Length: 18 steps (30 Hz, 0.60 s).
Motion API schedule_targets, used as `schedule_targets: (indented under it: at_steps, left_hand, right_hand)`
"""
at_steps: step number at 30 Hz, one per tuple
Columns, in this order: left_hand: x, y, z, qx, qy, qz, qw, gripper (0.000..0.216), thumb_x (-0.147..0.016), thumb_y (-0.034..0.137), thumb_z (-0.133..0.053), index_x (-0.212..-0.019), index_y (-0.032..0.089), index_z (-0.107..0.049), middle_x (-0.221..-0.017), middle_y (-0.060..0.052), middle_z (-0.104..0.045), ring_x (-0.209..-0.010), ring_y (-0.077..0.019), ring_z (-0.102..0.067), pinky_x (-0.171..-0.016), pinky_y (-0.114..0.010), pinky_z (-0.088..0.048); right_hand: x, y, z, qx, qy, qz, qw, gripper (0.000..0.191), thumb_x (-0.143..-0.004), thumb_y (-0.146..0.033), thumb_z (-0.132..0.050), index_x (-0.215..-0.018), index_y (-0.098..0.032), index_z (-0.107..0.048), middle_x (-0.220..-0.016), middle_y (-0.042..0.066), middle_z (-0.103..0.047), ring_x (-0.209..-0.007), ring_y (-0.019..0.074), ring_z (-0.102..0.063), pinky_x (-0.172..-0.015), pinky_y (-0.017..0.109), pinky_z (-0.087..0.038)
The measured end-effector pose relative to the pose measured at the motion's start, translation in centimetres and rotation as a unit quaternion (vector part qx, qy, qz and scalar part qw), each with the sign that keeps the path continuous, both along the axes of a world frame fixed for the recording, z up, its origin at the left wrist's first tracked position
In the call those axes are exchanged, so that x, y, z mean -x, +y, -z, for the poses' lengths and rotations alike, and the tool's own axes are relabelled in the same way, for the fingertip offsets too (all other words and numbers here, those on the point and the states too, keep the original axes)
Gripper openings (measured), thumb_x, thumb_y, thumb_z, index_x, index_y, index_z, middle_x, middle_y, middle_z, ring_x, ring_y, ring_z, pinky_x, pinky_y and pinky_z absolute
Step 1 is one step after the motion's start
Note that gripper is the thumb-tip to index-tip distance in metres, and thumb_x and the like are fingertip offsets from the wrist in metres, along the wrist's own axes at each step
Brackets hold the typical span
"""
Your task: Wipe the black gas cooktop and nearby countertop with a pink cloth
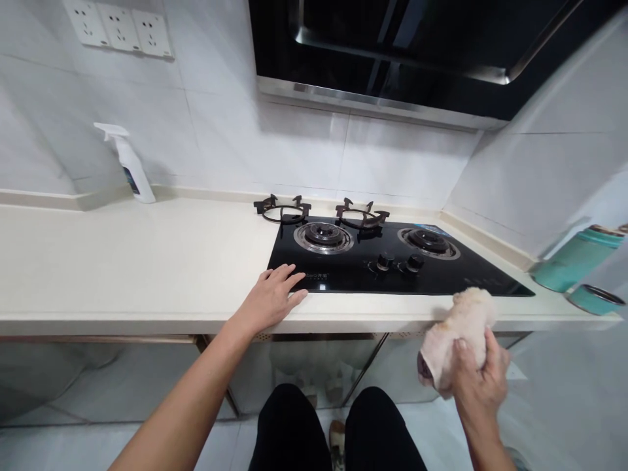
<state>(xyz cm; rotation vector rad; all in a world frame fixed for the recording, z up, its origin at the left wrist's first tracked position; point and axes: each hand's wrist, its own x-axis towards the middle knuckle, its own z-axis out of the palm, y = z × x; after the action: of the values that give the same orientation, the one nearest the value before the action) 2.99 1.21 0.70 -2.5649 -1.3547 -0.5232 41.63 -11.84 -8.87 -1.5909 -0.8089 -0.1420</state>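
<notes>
At the counter (147, 268), our right hand (483, 379) grips a bunched cloth (464, 330) (we judge it light, soft, best held mid-bundle); our left hand (272, 299) spreads wide, empty.

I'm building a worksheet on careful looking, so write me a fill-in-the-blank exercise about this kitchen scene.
1. The pale cloth is held in the person's ____ hand.
2. The left hand is spread at the near corner of the cooktop, whose surface colour is ____.
3. The spray bottle standing by the wall has a body coloured mainly ____.
4. The number of control knobs on the cooktop is ____.

Missing words: right; black; white; two.
</notes>
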Motion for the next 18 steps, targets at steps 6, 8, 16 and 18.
schedule_targets:
  at_steps: [6,8,16,18]
  left_hand:
    - [0.2,0.2,0.2,-0.003,-0.017,0.004,1.0,0.054,-0.107,0.051,-0.033,-0.144,0.02,-0.059,-0.156,-0.015,-0.05,-0.146,-0.0309,-0.044,-0.115,-0.051,-0.038]
    - [0.3,0.3,0.4,-0.006,-0.022,0.013,1.0,0.054,-0.108,0.051,-0.032,-0.143,0.021,-0.06,-0.155,-0.015,-0.052,-0.146,-0.0309,-0.045,-0.115,-0.051,-0.038]
    - [0.8,0.9,0.4,0.045,-0.136,0.035,0.989,0.059,-0.105,0.056,-0.029,-0.144,0.022,-0.059,-0.15,-0.011,-0.058,-0.145,-0.0285,-0.046,-0.12,-0.05,-0.035]
    - [1.4,1.0,-0.1,0.077,-0.215,0.04,0.973,0.061,-0.104,0.059,-0.029,-0.141,0.022,-0.061,-0.149,-0.01,-0.059,-0.144,-0.0275,-0.048,-0.122,-0.048,-0.035]
  right_hand:
    - [2.2,5.8,-1.6,-0.076,-0.17,0.019,0.982,0.053,-0.098,-0.056,-0.038,-0.116,-0.017,-0.068,-0.135,0.019,-0.057,-0.138,0.0375,-0.041,-0.117,0.064,-0.021]
    - [4.2,6.0,-1.3,-0.083,-0.186,0.001,0.979,0.046,-0.099,-0.052,-0.039,-0.114,-0.018,-0.066,-0.127,0.018,-0.062,-0.135,0.0356,-0.045,-0.115,0.062,-0.025]
    - [19.4,5.4,-2.7,-0.075,-0.309,-0.151,0.936,0.034,-0.1,-0.046,-0.043,-0.114,-0.021,-0.061,-0.112,0.011,-0.065,-0.108,0.0314,-0.055,-0.101,0.057,-0.024]
    - [23.1,5.6,-3.6,-0.062,-0.314,-0.217,0.922,0.032,-0.097,-0.047,-0.052,-0.116,-0.023,-0.06,-0.114,0.009,-0.065,-0.106,0.0296,-0.054,-0.101,0.055,-0.023]
